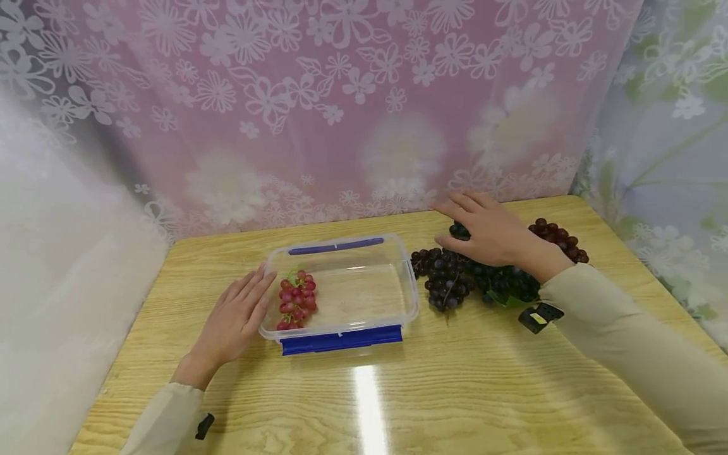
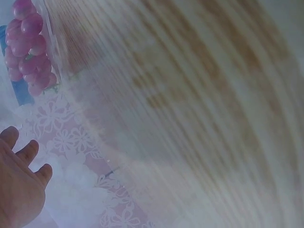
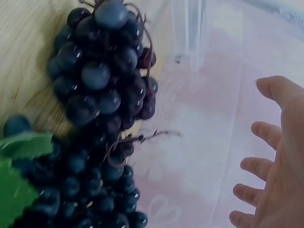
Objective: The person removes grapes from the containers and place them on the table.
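A clear plastic container (image 1: 364,297) with blue side clips stands on the table, its top uncovered. Inside, at the left end, lies a bunch of red grapes (image 1: 297,300). My left hand (image 1: 236,316) rests at the container's left wall with its fingers extended. Over the dark grapes (image 1: 446,278) to the right of the container hovers my right hand (image 1: 489,234), fingers spread and holding nothing. The right wrist view shows those dark grapes (image 3: 102,71) beside the spread fingers, with a thin curled stem. In the left wrist view, the red grapes (image 2: 29,47) appear beyond the left hand (image 2: 21,185).
A bunch of dark red grapes (image 1: 560,240) lies at the back right, partly behind the right forearm. Green leaves (image 1: 506,298) show among the dark bunches. The wooden table (image 1: 273,404) meets a pink floral curtain (image 1: 341,126) at its back edge.
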`<action>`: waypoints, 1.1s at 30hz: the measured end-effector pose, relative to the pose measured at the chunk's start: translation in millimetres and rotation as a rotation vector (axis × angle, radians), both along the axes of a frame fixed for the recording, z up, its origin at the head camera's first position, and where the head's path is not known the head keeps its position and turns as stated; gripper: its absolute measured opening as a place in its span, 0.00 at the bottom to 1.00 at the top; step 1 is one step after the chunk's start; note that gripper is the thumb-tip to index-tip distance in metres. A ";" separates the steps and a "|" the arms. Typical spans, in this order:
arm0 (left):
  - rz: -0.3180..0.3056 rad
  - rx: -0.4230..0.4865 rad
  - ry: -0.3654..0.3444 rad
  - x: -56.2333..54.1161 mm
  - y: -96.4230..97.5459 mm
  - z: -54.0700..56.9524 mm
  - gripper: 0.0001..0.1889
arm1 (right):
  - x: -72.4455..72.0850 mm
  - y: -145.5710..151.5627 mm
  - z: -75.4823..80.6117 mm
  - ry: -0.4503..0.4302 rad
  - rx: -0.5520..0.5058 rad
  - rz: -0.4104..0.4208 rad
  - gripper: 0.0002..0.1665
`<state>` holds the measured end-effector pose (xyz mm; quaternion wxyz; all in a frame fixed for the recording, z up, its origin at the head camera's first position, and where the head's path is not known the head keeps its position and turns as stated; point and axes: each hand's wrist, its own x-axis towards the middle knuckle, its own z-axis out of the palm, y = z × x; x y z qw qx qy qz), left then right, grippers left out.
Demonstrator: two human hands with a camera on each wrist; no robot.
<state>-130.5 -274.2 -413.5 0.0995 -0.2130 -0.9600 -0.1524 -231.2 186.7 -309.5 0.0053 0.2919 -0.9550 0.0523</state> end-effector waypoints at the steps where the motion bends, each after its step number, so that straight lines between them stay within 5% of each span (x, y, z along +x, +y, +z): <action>1: 0.000 -0.004 0.000 0.1 -0.2 -0.2 0.26 | 0.4 -3.9 -0.2 0.005 0.005 0.011 0.42; 18: 0.010 -0.116 0.046 3.7 -3.9 3.8 0.27 | 6.0 -63.2 10.2 0.051 0.106 0.223 0.42; 33: 0.009 -0.203 0.052 0.5 -3.4 10.6 0.28 | -10.8 -119.4 20.9 -0.011 0.254 0.382 0.42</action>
